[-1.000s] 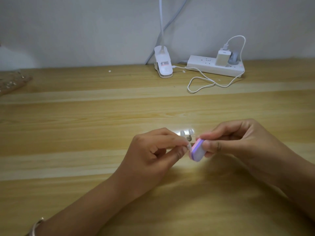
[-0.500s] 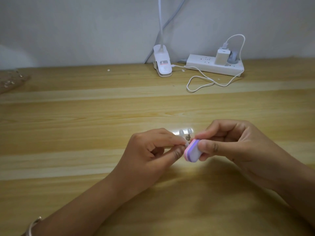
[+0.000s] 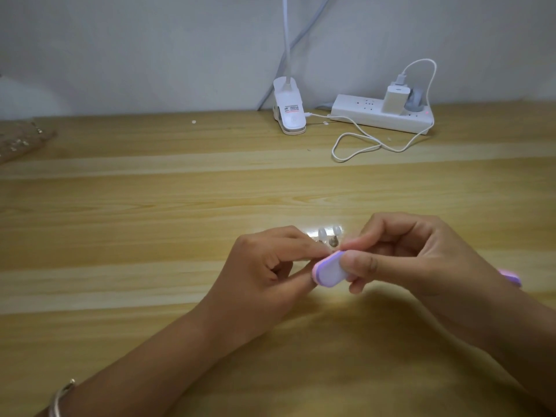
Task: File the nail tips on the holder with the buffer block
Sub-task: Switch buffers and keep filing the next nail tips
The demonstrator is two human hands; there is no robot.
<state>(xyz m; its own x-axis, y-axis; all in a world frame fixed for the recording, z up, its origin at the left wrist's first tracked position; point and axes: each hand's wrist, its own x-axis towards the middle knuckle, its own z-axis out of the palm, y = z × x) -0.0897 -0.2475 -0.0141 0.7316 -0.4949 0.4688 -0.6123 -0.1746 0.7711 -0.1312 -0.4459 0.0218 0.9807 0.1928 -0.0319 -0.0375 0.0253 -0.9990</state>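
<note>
The right hand (image 3: 421,260) is pinching the pink-and-lilac buffer block (image 3: 329,270) against the fingertips of the left hand (image 3: 264,266), which is gripping the largely hidden holder (image 3: 332,242) of clear nail tips (image 3: 322,234) over the wooden worktop (image 3: 150,206), a power strip (image 3: 361,114) lying far behind.

Single view: a wide-angle camera worn on the person's head. It faces forward and down across the worktop (image 3: 150,296) toward the wall (image 3: 120,40) behind the worktop's far edge. The left hand (image 3: 264,266) and right hand (image 3: 421,254) lie close to the lens, just below frame centre. The left forearm enters from the lower left corner, the right forearm from the lower right. The power strip (image 3: 361,115) and lamp clamp (image 3: 288,109) mark the far end, upper centre. The far edge sits slightly higher at frame right.
</note>
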